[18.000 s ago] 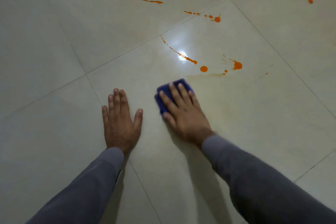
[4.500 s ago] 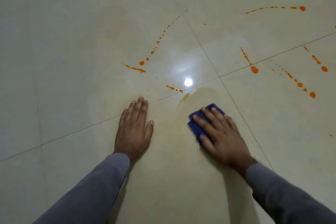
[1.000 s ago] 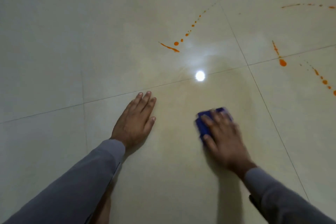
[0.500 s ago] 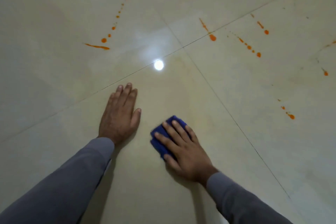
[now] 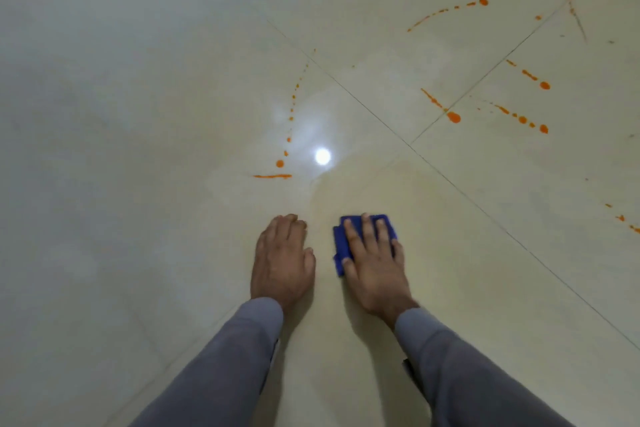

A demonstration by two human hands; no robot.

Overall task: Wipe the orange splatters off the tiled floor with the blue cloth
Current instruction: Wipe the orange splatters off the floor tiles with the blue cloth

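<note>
The right hand (image 5: 375, 262) lies palm-down with fingers spread flat on the folded blue cloth (image 5: 341, 246), pressing it to the tiled floor (image 5: 138, 149) rather than gripping it. Just beside it, the left hand (image 5: 282, 260) rests flat and empty on the tile, fingers together. Orange splatters (image 5: 273, 176) lie ahead of the hands, with more drops (image 5: 453, 117) farther off to the right across the grout lines.
</note>
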